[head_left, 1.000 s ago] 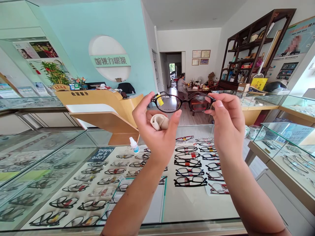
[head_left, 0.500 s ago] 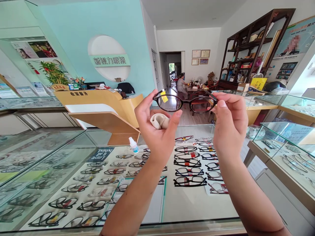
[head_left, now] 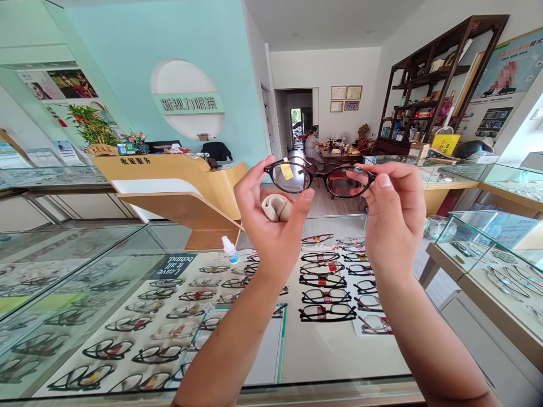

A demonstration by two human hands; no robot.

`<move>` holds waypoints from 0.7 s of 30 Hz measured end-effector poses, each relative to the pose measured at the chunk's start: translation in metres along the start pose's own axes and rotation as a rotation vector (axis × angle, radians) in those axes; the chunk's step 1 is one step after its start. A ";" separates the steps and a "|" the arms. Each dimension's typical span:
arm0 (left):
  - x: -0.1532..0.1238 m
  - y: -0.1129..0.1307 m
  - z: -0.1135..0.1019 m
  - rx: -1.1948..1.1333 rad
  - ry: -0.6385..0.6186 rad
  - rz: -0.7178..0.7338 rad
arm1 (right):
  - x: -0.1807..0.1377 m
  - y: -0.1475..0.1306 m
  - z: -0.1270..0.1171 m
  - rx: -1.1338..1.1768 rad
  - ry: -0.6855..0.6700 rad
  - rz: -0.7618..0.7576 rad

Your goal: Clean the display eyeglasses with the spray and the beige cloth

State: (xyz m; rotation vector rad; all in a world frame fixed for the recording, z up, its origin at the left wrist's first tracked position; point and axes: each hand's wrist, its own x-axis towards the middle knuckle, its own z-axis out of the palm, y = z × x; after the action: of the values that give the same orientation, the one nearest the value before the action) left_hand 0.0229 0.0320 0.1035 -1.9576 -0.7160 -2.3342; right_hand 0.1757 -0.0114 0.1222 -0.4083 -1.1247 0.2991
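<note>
A pair of dark round-rimmed eyeglasses (head_left: 319, 177) is held up level above the counter, a yellow sticker (head_left: 287, 171) on its left lens. My left hand (head_left: 274, 243) is closed on the left end of the frame. Tucked into that palm is a rolled cream cloth (head_left: 276, 208). The right end of the frame sits between the thumb and fingers of my right hand (head_left: 394, 220), and some of those fingertips show through the right lens. How the temples are folded is mostly hidden.
Below is a glass display case (head_left: 339, 362) with rows of eyeglasses (head_left: 326, 281) inside. A small white bottle (head_left: 230, 250) stands beyond my left wrist. A green-edged mirror or tray (head_left: 263, 362) lies under my left forearm. Far back, a person (head_left: 314, 148) sits at a table.
The eyeglasses have tilted slightly, and the sticker appears a little further right. My right hand has shifted slightly left, with its fingertips now further behind the right lens.
</note>
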 end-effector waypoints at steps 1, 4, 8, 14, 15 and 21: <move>0.000 0.002 0.001 -0.026 0.026 -0.008 | 0.000 0.000 0.000 0.002 -0.007 0.004; 0.000 0.008 0.003 -0.080 0.055 -0.042 | 0.001 0.003 0.000 0.011 -0.012 -0.006; 0.001 0.012 0.004 -0.081 0.062 -0.084 | 0.002 0.007 -0.003 -0.031 -0.014 -0.022; 0.001 0.009 0.004 -0.106 0.091 -0.089 | 0.003 0.008 -0.004 -0.078 0.006 -0.045; 0.002 0.009 0.004 -0.118 0.090 -0.096 | 0.003 0.008 -0.004 -0.087 0.009 -0.049; 0.003 0.025 0.001 -0.273 0.037 -0.223 | 0.004 0.009 -0.008 -0.139 0.023 -0.042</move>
State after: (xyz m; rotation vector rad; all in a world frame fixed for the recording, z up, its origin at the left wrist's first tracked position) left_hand 0.0305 0.0109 0.1144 -2.0224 -0.6771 -2.7221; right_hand 0.1843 -0.0036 0.1182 -0.5091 -1.1334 0.1797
